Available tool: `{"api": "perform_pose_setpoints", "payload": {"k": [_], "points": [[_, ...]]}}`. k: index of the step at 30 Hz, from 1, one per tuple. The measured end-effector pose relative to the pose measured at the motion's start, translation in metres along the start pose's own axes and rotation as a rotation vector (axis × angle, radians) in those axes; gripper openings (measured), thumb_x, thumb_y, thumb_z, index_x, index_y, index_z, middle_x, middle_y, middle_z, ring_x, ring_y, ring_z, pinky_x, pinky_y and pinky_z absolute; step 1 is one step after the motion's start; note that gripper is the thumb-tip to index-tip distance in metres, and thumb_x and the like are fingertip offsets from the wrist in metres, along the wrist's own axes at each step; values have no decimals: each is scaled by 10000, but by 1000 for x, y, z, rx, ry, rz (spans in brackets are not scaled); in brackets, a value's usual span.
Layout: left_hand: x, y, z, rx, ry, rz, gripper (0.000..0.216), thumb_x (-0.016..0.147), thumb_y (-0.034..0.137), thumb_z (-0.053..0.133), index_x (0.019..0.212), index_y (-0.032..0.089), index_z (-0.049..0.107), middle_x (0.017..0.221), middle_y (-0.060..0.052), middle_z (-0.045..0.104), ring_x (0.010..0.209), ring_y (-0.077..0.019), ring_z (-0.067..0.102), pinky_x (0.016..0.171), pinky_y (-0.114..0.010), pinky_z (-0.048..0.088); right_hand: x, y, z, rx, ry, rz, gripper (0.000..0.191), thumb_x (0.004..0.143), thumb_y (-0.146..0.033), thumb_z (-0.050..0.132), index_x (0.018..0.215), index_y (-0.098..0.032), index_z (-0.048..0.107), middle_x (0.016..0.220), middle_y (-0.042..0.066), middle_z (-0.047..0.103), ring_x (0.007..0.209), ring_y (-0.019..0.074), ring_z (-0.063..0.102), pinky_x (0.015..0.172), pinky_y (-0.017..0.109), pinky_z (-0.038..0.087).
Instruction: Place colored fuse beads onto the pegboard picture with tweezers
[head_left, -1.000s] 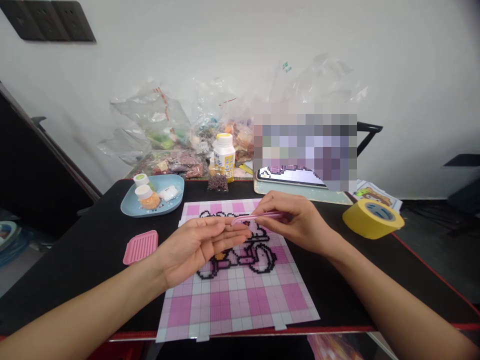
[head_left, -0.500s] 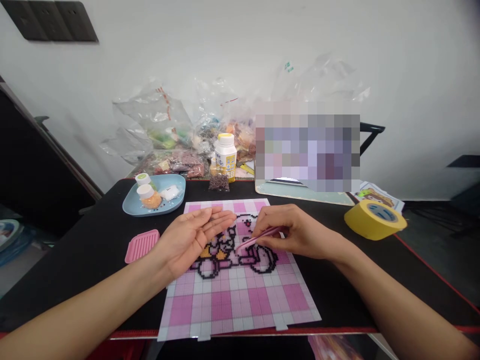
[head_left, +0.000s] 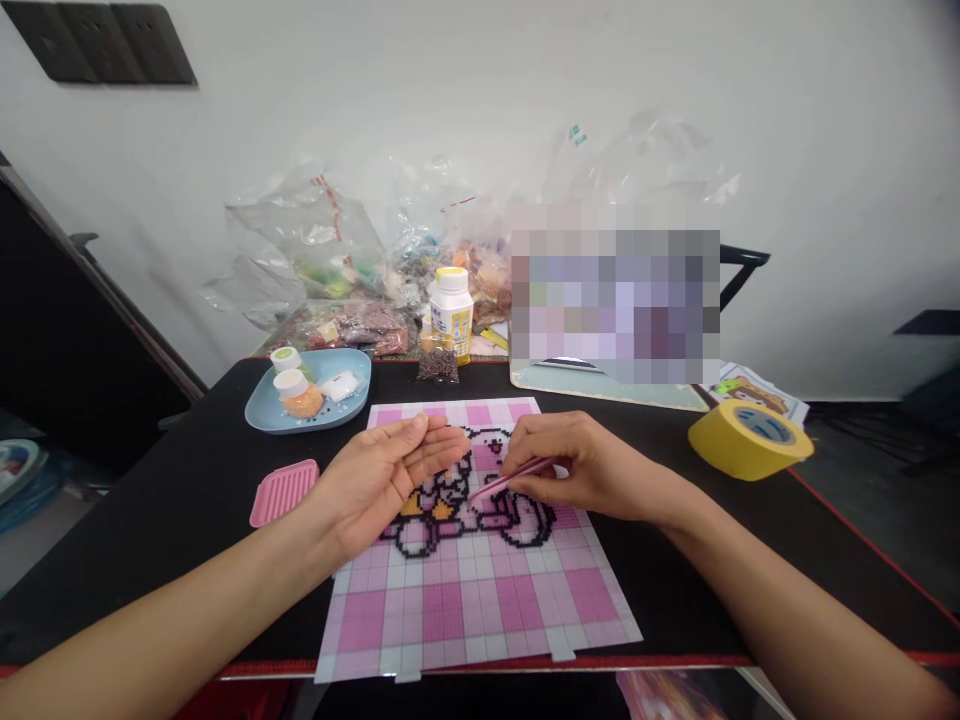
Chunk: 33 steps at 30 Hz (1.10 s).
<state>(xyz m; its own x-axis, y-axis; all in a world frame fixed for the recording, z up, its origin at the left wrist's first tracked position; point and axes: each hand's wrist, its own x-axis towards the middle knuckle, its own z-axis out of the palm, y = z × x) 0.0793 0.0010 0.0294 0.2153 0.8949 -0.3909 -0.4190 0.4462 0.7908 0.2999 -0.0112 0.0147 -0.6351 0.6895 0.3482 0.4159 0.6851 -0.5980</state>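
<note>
My right hand [head_left: 581,470] pinches pink tweezers [head_left: 510,479], tips down on the bead picture at the middle of the pink checked pegboard [head_left: 480,590]. My left hand [head_left: 379,480] lies palm up and open over the pegboard's left part, holding nothing I can make out. Blue dish [head_left: 259,412] beyond the pegboard's left corner.

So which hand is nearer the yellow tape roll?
Right. The right hand holds pink tweezers over the bead board, on the side of the tape roll. The left hand lies palm-up farther left, across the board.
</note>
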Motion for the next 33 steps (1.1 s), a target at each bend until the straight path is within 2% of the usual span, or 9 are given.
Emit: {"api": "perform_pose_setpoints", "payload": {"k": [8,12,17,22,25,27,29,33], "points": [[-1,-1,-1,9,0,-2,354,943,75,450,682,38,686,674,-119,742,618,-150,733,633,-205,625,1,1,0,-11,-9,-6,92,842,-201,641,883,-151,707,787,49,657,677,111,572,579,227,428],[1,0,0,25,-1,-10,393,962,166,442,665,48,669,638,-116,725,537,-128,706,542,-172,601,1,0,-1,-16,-23,7,93,840,-197,643,887,-156,713,783,42,649,656,101,552,571,219,418],[0,2,-1,50,-24,-40,413,971,216,428,619,90,605,548,-54,647,413,-81,609,401,-135,513,1,-1,0,-7,-18,10,101,829,-176,647,889,-140,719,786,48,648,640,97,541,562,215,413],[-2,2,-1,64,-59,-30,350,965,175,443,656,98,588,584,-18,613,433,-48,569,426,-114,485,0,-1,-2,5,11,-7,104,828,-163,644,892,-125,717,792,61,657,675,109,568,593,224,436],[-3,2,-3,83,-77,-30,333,965,163,442,679,87,594,605,-13,603,430,-32,547,405,-96,446,-1,-1,-4,28,70,-20,100,827,-174,654,897,-138,714,788,55,656,680,107,566,576,216,431],[-3,1,-4,101,-93,-41,341,966,207,452,679,87,590,583,2,574,375,-13,482,326,-85,345,-1,-2,-6,52,140,-18,97,834,-200,654,897,-153,711,786,46,648,661,101,553,543,211,418],[-4,1,-6,122,-114,-64,363,963,280,465,671,95,578,534,26,519,327,-3,404,280,-92,230,-1,-2,-6,68,225,-9,96,844,-229,648,891,-165,703,783,40,640,646,100,544,529,219,412],[-4,0,-8,145,-178,-126,440,953,375,466,594,123,497,445,76,352,298,-3,297,299,-117,168,1,-2,-2,72,353,5,104,847,-257,647,879,-168,688,785,43,637,661,116,566,558,249,428]]}}
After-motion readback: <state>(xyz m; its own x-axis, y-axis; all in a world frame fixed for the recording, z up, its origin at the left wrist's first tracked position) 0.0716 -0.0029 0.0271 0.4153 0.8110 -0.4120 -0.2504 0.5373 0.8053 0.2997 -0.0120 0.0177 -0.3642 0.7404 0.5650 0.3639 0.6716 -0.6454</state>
